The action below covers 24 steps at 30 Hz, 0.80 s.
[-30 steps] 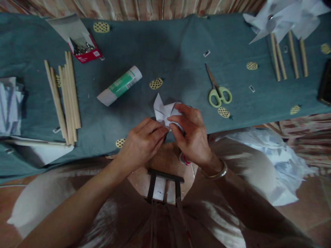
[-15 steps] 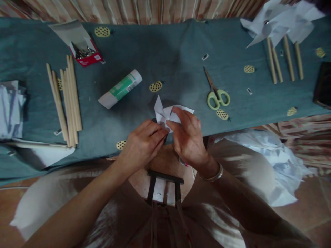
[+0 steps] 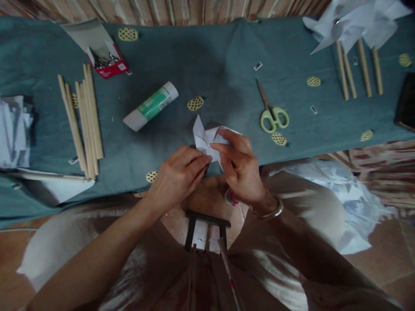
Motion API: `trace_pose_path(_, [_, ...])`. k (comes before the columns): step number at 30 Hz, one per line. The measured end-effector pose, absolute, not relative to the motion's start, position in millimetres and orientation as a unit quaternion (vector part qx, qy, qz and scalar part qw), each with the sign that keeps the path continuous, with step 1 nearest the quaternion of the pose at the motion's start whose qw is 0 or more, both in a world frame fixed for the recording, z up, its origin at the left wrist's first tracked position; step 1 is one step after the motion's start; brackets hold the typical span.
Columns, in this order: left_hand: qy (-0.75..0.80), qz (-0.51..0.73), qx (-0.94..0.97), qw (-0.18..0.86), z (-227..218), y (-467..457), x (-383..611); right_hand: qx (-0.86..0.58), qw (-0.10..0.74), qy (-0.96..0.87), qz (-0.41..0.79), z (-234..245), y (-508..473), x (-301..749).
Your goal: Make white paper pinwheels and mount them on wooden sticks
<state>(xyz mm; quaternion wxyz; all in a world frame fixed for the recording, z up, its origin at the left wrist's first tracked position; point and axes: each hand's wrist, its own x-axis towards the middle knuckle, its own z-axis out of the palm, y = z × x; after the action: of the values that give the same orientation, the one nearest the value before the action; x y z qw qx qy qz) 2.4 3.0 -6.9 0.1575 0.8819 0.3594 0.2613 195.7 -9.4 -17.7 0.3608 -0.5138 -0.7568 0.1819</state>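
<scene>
A white paper pinwheel with folded blades is held over the near edge of the table. My left hand pinches its lower left part between thumb and fingers. My right hand is at its right side, with the index finger pressing near the centre and other fingers at the right blade; a bracelet circles that wrist. Fingers partly hide the paper. Beyond the hands lies a glue stick with a green label. Scissors with light green handles lie to the right, points away from me.
On the left are several wooden sticks, a red open box of small metal pieces and a paper stack. Finished-looking pinwheels on sticks lie far right. A white plastic bag hangs below the table's right edge.
My right index finger has stretched out across the paper toward its centre, and the thumb has dropped lower. The left hand keeps its pinch. The whole view has shifted slightly.
</scene>
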Motion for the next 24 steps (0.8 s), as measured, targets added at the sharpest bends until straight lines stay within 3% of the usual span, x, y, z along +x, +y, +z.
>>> trace_pose_path(5, [0.355, 0.260, 0.887, 0.141, -8, 3, 2, -0.526, 0.368, -0.740, 0.198, -14, -7, 199])
trace_pose_path(16, [0.346, 0.263, 0.890, 0.135, -8, 4, 3, -0.538, 0.300, -0.774, 0.147, -26, -12, 189])
trace_pose_path(24, [0.346, 0.264, 0.890, 0.134, -8, 5, 4, -0.576, 0.354, -0.717, 0.169, -11, 1, 209])
